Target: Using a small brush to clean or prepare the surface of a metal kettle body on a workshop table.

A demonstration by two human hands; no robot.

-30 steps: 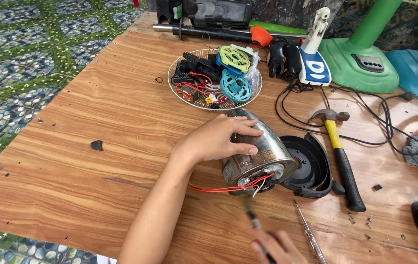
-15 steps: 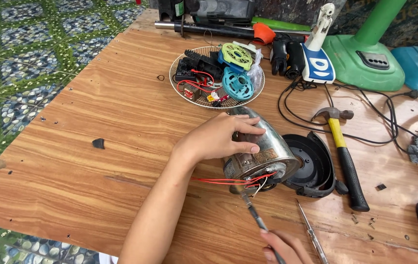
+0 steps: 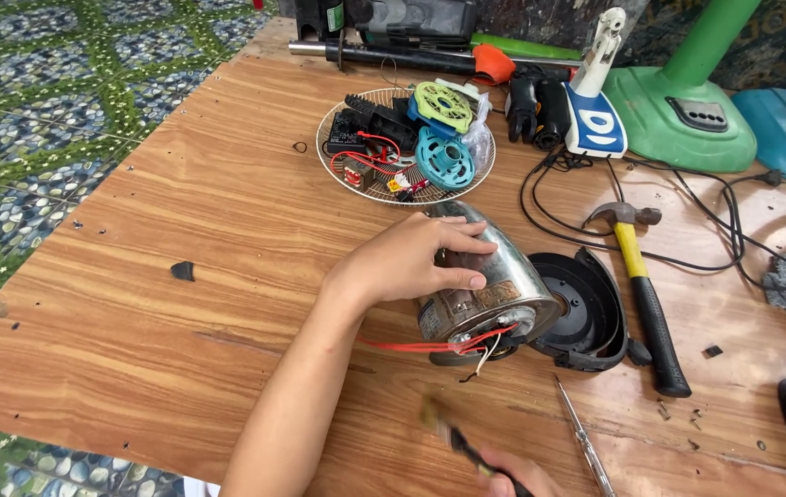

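Wooden table (image 3: 181, 202) beside green-patterned floor (image 3: 34, 110).

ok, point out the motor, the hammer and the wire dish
motor (image 3: 503, 276): head view, on the shiny metal casing beside the left hand (image 3: 411, 262).
hammer (image 3: 634, 258): head view, on the yellow part of the handle.
wire dish (image 3: 330, 156): head view, on its left rim.
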